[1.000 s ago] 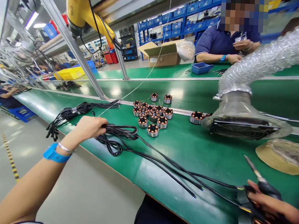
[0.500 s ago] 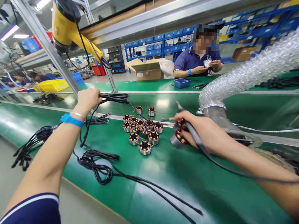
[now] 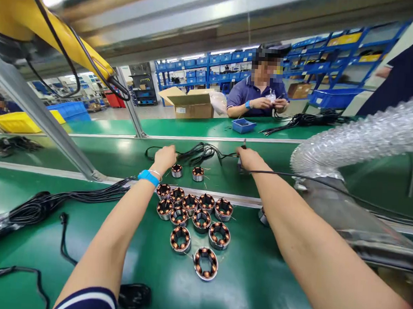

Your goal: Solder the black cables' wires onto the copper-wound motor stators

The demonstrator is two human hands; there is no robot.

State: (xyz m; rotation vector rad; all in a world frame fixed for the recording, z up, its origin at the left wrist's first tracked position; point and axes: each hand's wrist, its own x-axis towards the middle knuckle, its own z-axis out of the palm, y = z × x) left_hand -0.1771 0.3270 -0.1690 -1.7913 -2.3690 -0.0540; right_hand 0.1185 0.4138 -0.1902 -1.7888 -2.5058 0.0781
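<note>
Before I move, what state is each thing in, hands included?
Left hand: curled, palm down, anything it grips is hidden.
Right hand: closed on a corded tool, mostly hidden.
Cable between both hands: looped.
Copper-wound rings: grouped, openings up.
Cardboard box: flaps open.
Blue tray: upright, open-topped.
Silver duct: bent.

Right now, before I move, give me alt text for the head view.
A person's left hand and right hand reach across a green bench, with looped black cable stretching between them. Copper-wound rings cluster nearer the camera; a co-worker is beyond.
</note>
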